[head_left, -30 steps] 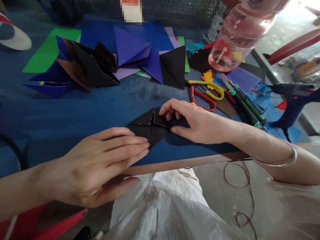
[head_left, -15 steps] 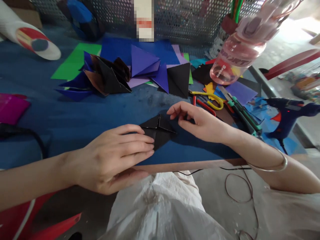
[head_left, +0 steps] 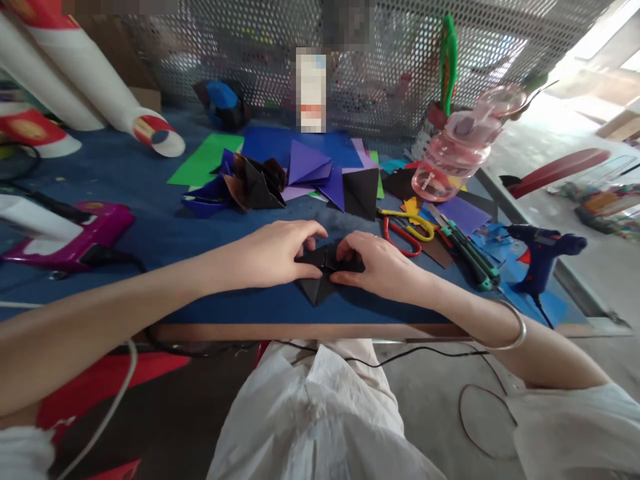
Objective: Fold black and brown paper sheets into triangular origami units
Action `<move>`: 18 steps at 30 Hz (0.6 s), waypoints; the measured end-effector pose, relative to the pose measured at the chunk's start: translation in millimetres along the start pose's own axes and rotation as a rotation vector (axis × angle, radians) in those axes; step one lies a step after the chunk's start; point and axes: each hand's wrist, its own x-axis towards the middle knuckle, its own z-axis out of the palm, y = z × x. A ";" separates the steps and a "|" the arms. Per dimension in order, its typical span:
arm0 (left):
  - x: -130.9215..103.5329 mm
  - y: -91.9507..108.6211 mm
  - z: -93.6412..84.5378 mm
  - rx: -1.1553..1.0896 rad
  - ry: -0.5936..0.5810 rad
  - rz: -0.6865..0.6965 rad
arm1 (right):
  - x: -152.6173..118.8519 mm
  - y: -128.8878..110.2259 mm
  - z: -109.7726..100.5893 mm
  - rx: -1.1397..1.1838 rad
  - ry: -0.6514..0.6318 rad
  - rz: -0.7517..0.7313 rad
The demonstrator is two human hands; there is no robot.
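Note:
A small folded piece of black paper (head_left: 315, 288) lies near the front edge of the blue table, a creased point towards me. My left hand (head_left: 285, 252) is closed on its left side, thumb on top and fingers behind. On the opposite side, my right hand (head_left: 370, 263) pinches the paper between thumb and curled fingers. Behind my hands lie folded black and brown paper shapes (head_left: 257, 183), a purple folded paper (head_left: 307, 165) and a black folded square (head_left: 361, 192).
Scissors (head_left: 413, 227) with yellow and red handles, green cutters (head_left: 467, 257) and a blue glue gun (head_left: 543, 257) lie at the right. A pink bottle (head_left: 450, 157) stands behind them. White rolls (head_left: 100, 73) and a magenta device (head_left: 95, 230) are at the left.
My left hand has gone from lying flat on the black paper to gripping its left side. My right hand has come in onto its right side. The head view has tilted up.

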 end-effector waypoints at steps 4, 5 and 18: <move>3.3 1.1 2.2 -0.106 -0.013 -0.039 | 5.1 -4.2 2.3 0.023 -0.008 -0.016; 5.0 -0.4 2.1 -0.155 -0.003 -0.039 | 6.9 -4.9 2.5 0.020 -0.007 -0.031; 27.9 -32.3 -18.5 -1.026 0.223 -0.197 | 51.6 13.9 -1.4 0.099 0.537 -0.211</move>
